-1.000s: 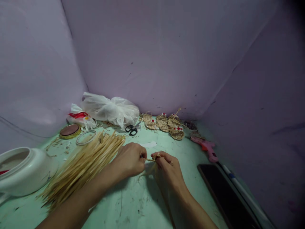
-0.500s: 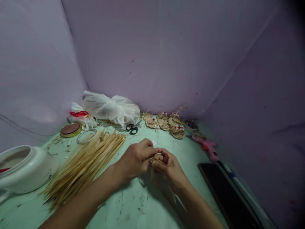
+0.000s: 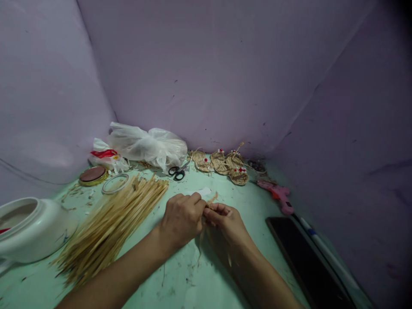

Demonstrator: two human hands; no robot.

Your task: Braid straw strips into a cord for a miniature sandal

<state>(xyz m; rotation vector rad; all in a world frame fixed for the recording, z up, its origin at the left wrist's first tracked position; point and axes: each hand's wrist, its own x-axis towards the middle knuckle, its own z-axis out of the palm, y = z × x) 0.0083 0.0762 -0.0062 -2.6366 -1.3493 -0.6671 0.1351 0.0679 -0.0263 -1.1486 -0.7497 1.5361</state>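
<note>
My left hand (image 3: 185, 216) and my right hand (image 3: 227, 221) meet over the middle of the table, both closed on a small piece of straw braid (image 3: 212, 199). A bit of the braid pokes out beyond the fingertips, and thin loose strands hang below them. Most of the piece is hidden by my fingers. To the left of my left hand lies a bundle of dry straw strips (image 3: 119, 227). Past my hands, a white scrap (image 3: 204, 191) rests on the table.
Small woven straw slippers with red and white beads (image 3: 219, 163) lie along the back wall. Scissors (image 3: 177, 173), a plastic bag (image 3: 151, 148), a tape ring (image 3: 115, 183) and a round tin (image 3: 93, 175) are left of them. A white pot (image 3: 48, 227), pink glue gun (image 3: 278, 195) and phone (image 3: 305, 262) flank my arms.
My left hand has turned over, its knuckles now covering more of the piece. The braid's end now sticks out beyond the fingertips, and more of the white scrap shows.
</note>
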